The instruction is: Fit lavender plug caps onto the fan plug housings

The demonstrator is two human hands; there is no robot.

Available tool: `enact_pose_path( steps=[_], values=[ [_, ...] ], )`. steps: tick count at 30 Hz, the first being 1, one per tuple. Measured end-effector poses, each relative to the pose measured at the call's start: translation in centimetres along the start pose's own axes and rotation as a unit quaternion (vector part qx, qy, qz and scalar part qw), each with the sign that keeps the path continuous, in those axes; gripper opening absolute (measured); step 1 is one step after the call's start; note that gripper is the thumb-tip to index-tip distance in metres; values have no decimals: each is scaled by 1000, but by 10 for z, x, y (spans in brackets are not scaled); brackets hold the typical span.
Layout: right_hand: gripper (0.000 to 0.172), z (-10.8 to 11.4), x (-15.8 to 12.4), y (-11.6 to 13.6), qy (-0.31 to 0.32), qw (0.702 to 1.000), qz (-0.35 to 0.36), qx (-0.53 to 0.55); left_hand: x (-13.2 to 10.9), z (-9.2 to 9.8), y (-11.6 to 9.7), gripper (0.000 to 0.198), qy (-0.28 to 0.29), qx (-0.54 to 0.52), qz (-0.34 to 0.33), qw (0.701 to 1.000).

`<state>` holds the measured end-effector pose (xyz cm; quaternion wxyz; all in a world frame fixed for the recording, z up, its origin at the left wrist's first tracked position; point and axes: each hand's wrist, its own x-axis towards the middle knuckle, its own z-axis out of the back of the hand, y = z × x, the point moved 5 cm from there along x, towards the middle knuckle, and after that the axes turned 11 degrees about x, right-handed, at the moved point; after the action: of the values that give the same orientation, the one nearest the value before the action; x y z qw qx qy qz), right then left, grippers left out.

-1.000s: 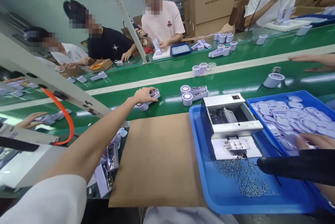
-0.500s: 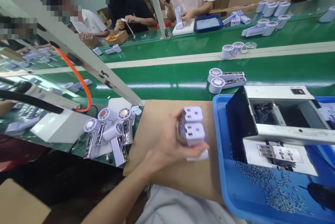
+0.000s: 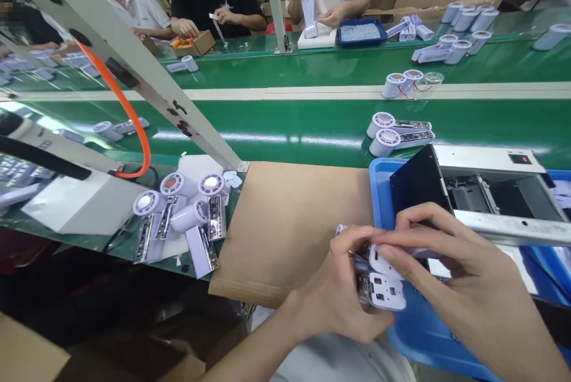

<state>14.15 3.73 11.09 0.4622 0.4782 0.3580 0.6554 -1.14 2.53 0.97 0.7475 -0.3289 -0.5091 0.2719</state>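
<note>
My left hand (image 3: pixel 339 293) is closed around a small white fan unit (image 3: pixel 379 290), held low in front of me over the near edge of the brown cardboard sheet (image 3: pixel 285 221). My right hand (image 3: pixel 450 269) meets it from the right, fingers pinching a white cover piece (image 3: pixel 379 257) pressed against the top of the unit. Both hands sit just left of the blue tray (image 3: pixel 379 177), which carries a white screw-feeder machine (image 3: pixel 486 191).
A green conveyor belt (image 3: pixel 285 126) runs across with two white fans (image 3: pixel 397 135) lying near the tray and more further back. Several fan parts (image 3: pixel 187 215) lie left of the cardboard. A slanted white post (image 3: pixel 147 78) with an orange hose (image 3: pixel 134 126) stands left. Other people work across the belt.
My left hand took a fan unit from the belt and brought it down toward me. My right hand has come in and joined it, pressing a cover piece on. The camera tilted down.
</note>
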Motion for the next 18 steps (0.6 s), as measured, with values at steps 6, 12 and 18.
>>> enact_pose_path(
  steps=[6,12,18],
  values=[
    [69,-1,1,-18,21,996,-87,23,5,0,-3,122,-8,60,-48,997],
    [22,-2,-7,-18,108,991,11,72,5,-5,0,127,-1,64,-37,997],
    [10,-16,-12,-27,-54,993,70,82,6,1,4,111,-26,27,-34,999]
  ],
)
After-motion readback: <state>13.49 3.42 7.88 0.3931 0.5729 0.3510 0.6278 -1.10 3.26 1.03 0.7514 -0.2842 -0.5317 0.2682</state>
